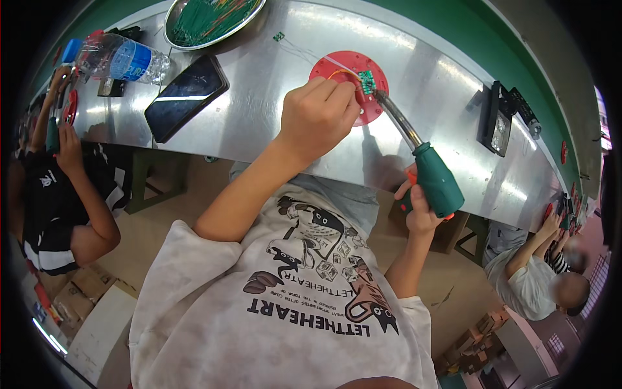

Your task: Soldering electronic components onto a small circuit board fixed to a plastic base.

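Observation:
My right hand (420, 206) is wrapped round the grip of a green pistol-shaped soldering iron (438, 178) with red-orange parts. The iron's metal shaft slants up and left, its tip at the lower edge of a small green circuit board (367, 82). That board lies on a round red disc (332, 63) on the metal bench. Beside the board my left hand (317, 120) is closed in a pinch over the disc's left part. Whatever its fingertips hold is hidden. A thin orange-yellow wire (345, 72) arcs from the board toward this hand.
Left of the disc lies a black phone (186, 97), with a clear water bottle (123, 59) beyond it. A metal bowl (214, 44) of green wires stands at the back, near another small board (278, 37). Black cases (497, 120) sit right. Other people work at both sides.

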A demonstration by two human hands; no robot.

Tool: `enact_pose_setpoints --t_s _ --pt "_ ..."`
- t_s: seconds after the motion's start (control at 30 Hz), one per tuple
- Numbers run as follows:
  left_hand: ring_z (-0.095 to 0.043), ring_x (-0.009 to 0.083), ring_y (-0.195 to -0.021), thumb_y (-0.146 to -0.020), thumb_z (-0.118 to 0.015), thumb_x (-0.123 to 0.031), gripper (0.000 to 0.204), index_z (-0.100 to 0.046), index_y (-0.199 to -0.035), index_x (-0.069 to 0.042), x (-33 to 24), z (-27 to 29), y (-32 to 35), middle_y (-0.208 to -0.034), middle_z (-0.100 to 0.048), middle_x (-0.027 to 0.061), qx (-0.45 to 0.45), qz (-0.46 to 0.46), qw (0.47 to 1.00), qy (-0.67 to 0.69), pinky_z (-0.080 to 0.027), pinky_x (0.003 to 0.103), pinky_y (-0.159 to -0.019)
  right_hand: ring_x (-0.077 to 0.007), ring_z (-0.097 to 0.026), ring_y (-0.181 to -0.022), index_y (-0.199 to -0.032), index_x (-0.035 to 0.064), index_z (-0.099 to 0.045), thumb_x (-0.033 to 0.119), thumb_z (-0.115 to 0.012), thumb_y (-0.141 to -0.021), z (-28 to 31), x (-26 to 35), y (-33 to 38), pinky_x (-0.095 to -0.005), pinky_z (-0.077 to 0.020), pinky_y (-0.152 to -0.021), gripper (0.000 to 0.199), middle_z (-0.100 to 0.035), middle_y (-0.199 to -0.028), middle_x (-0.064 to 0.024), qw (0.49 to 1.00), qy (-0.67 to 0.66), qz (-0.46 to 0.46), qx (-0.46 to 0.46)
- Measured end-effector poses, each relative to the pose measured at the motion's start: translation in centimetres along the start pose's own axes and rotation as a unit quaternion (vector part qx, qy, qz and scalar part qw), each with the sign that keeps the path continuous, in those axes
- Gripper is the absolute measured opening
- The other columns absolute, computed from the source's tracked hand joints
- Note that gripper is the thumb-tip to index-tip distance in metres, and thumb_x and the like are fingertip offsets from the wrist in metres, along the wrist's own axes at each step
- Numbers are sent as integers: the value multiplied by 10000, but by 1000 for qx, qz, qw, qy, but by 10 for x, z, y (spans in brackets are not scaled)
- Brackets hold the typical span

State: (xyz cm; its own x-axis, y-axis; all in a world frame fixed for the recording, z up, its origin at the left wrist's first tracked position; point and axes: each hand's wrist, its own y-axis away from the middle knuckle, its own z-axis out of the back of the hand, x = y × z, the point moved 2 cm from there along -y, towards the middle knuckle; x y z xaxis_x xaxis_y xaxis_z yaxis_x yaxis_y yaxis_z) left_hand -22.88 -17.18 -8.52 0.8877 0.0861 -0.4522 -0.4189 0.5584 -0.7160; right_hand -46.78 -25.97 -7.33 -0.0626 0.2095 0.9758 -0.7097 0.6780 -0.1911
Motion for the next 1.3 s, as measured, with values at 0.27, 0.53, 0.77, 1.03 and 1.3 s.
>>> enact_pose_setpoints --t_s 0.27,0.53,0.77,1.03,1.3 --pt "-592 243 -574 -734 -720 -4 84 -657 -780 -33 -1 1 1 -660 -611 70 21 14 1000 3 -471 356 -514 -165 -621 -579 -1146 -95 -633 -43 -595 -843 -1 5 -12 -289 -493 -522 310 -704 -949 -153 999 -26 -40 -27" --pt "-581 231 -566 -715 -720 1 89 -653 -756 -40 0 1 3 -650 -606 62 28 15 999 -3 -462 344 -506 -173 -626 -577 -1149 -85 -635 -28 -610 -865 0 4 -12 -293 -497 -515 291 -702 -962 -167 997 -40 -48 -33" --pt "-586 235 -573 -716 -720 -1 88 -655 -760 -41 -1 1 4 -652 -606 63 27 13 1000 -8 -466 344 -511 -178 -625 -588 -1182 -66 -618 12 -616 -902 -1 4 -13 -293 -501 -525 291 -679 -989 -173 996 -68 -57 -22" --pt "-593 237 -584 -716 -716 -1 87 -655 -766 -39 -2 1 2 -665 -616 67 33 16 999 -4 -471 346 -518 -204 -604 -548 -1223 -93 -559 150 -581 -937 4 -2 -17 -293 -492 -488 377 -625 -968 -184 997 -47 -67 -1" --pt "-560 222 -572 -742 -683 -52 103 -590 -703 -70 -1 2 -2 -649 -550 51 11 -11 1000 -12 -460 344 -477 -203 -576 -458 -1080 -121 -533 287 -508 -985 22 -15 -20 -313 -465 -361 420 -605 -935 -214 981 -133 -7 -141"
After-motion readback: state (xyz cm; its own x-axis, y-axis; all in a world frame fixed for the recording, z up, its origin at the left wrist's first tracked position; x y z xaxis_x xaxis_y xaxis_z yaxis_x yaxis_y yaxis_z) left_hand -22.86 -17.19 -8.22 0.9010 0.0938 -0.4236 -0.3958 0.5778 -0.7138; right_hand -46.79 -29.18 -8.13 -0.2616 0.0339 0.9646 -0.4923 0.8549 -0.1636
